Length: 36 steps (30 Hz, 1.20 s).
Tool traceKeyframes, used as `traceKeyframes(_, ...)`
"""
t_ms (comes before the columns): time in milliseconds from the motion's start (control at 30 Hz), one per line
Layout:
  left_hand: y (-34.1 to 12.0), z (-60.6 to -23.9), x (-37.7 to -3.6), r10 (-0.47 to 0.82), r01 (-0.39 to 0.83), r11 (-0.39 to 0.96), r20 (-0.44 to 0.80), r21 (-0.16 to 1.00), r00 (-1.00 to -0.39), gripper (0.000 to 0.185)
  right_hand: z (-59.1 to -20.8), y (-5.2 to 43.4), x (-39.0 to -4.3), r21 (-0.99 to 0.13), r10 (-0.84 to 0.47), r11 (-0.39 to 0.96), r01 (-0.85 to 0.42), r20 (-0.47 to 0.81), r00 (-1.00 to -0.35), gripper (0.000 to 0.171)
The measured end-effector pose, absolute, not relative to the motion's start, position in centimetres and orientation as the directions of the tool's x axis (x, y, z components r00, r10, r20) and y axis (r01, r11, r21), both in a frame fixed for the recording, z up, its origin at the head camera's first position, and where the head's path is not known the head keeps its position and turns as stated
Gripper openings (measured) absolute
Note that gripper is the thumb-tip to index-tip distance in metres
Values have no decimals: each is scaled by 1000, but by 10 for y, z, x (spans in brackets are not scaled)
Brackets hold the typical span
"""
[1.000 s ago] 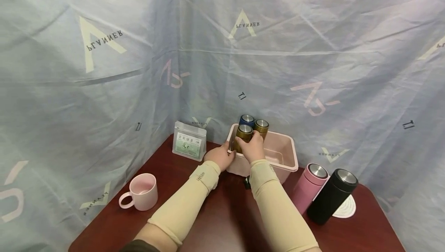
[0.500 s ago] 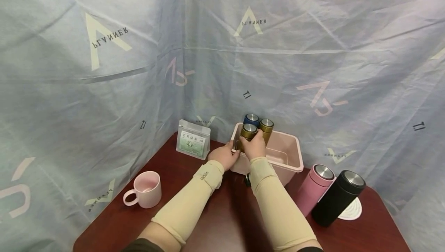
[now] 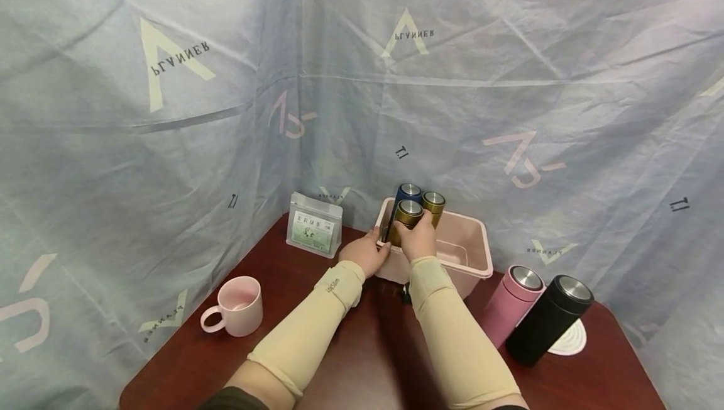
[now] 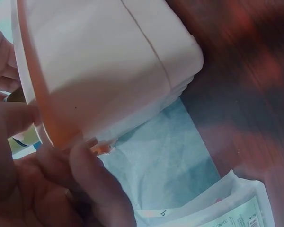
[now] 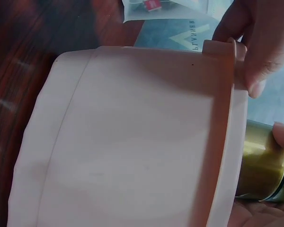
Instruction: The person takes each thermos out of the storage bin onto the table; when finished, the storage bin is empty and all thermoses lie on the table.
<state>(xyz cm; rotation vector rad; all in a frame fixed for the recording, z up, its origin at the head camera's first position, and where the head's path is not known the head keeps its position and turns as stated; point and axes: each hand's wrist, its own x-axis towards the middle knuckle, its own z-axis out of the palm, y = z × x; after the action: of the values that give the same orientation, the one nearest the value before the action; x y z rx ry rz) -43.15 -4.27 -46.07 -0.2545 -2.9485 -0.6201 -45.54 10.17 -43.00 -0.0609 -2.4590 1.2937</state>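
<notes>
My left hand (image 3: 362, 254) grips the rim of a pink plastic bin (image 3: 474, 234) at its near left corner, with the thumb outside, as the right wrist view also shows. My right hand (image 3: 418, 238) holds a gold thermos (image 3: 408, 214) with a silver-topped lid, thumb on one side and fingers on the other. In the right wrist view this gold thermos (image 5: 261, 161) sticks up past the bin's rim; its lower part is hidden by the bin wall. Close behind it in the bin stand a blue thermos (image 3: 410, 190) and a second gold thermos (image 3: 434, 202).
A pink thermos (image 3: 511, 303) and a black thermos (image 3: 548, 322) stand right of the bin, with a white round mat (image 3: 570, 339) behind the black one. A pink mug (image 3: 240, 309) is at the left. A tea pouch (image 3: 313, 227) stands left of the bin, before a hanging cloth.
The held gold thermos has shifted slightly right in the bin, and more of the blue thermos's side shows behind it. My left hand stays on the rim. The head view has turned slightly.
</notes>
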Motion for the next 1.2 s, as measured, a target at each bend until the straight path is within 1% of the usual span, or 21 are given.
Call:
traceKeyframes(200, -41, -464, -431, 121, 180, 898, 167, 402, -978, 68, -427, 106, -448, -811, 205, 563, -157, 321, -925, 83)
traceKeyframes(367, -39, -468, -429, 102, 172, 880, 177, 443, -979, 68, -422, 108, -441, -817, 211, 547, -181, 344, -915, 82)
traceKeyframes(533, -38, -470, -429, 94, 171, 869, 183, 465, -979, 67, -414, 110, -433, -819, 202, 525, -230, 383, -902, 83)
traceKeyframes(700, -37, -468, -431, 86, 167, 876, 195, 453, -977, 68, -401, 113, -425, -825, 197, 491, -279, 417, -887, 80)
traceKeyframes(933, -37, -468, -431, 88, 166, 888, 197, 428, -977, 67, -381, 117, -412, -815, 211, 484, -319, 462, -861, 79)
traceKeyframes(1200, -36, -467, -428, 66, 147, 893, 200, 426, -978, 65, -360, 121, -394, -827, 205, 420, -374, 488, -848, 77)
